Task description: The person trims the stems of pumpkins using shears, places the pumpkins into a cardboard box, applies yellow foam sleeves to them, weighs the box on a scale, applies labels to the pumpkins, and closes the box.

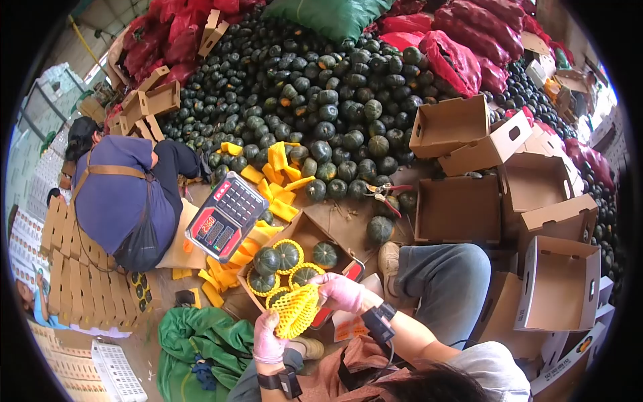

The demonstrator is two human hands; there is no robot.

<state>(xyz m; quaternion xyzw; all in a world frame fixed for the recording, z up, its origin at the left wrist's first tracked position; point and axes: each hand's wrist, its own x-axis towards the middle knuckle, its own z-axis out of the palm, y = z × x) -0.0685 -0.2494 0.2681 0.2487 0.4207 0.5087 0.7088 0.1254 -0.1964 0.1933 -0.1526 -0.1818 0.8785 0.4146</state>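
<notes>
Where the pink-gloved left grip and the pink-gloved right grip face each other: both grasp one yellow foam mesh sleeve, the left at its near-left end, the right at its far-right end.

Sleeve's long axis: it slants from the left grip up and away toward the right grip, its netting spread between them; whether anything sits inside, I cannot tell.

Sleeve to box: it hangs over the near side of an open brown cardboard box, hiding part of the contents; the box lies just beyond both grips.

Squashes in the box: a round dark-green bare squash lies straight beyond the right grip, which is clearly the nearer hand; a second bare dark-green squash lies farther left, about equally near either grip. Beside and between them sit dark-green squashes in yellow netting.

Beside the box: a red-and-black digital scale display stands tilted at the far left, among loose flat yellow foam sleeves.

Left grip's side: a crumpled green mesh sack lies on the floor.

Beyond the box: one loose dark-green squash and red-handled shears lie before a large heap of dark-green squashes.

Outer edges: a person in a purple-blue shirt bends at left; open brown cartons stand at right.
</notes>
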